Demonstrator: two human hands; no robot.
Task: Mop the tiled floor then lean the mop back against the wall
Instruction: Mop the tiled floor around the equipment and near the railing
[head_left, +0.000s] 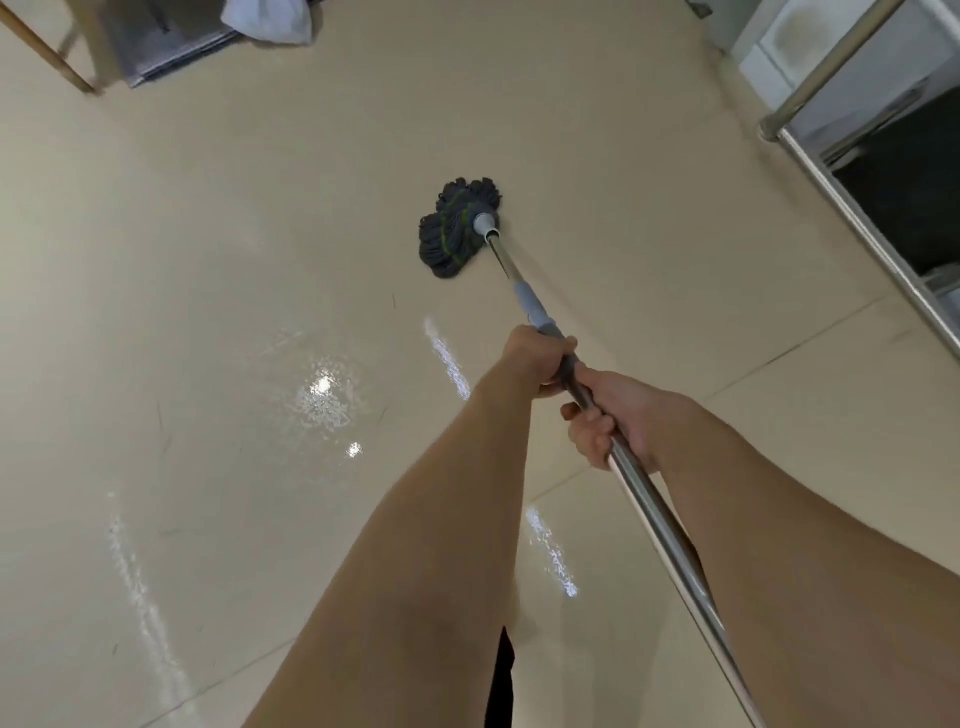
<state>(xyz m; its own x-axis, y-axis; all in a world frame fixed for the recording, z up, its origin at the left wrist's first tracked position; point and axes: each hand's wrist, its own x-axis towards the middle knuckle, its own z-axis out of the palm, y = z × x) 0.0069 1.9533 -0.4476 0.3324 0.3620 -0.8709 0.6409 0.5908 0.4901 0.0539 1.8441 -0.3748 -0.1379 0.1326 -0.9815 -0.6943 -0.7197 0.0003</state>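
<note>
Hands clenched the mop handle (649, 504): your left hand (540, 364) ahead of your right hand (613, 415), mop head (457, 228) beyond on the tiled floor (208, 260)

Mop: dark string head (459, 228) lies flat on the beige tiled floor (208, 260), its metal handle (654, 519) running back toward the camera.
Left hand (540, 364): wrapped round the handle, just ahead of the right.
Right hand (613, 415): gripping the handle behind it.
Floor: shiny wet patches near the arms.
Right edge: steel frame (852, 218).

No readable text, labels, brands or numbers anywhere in view.
</note>
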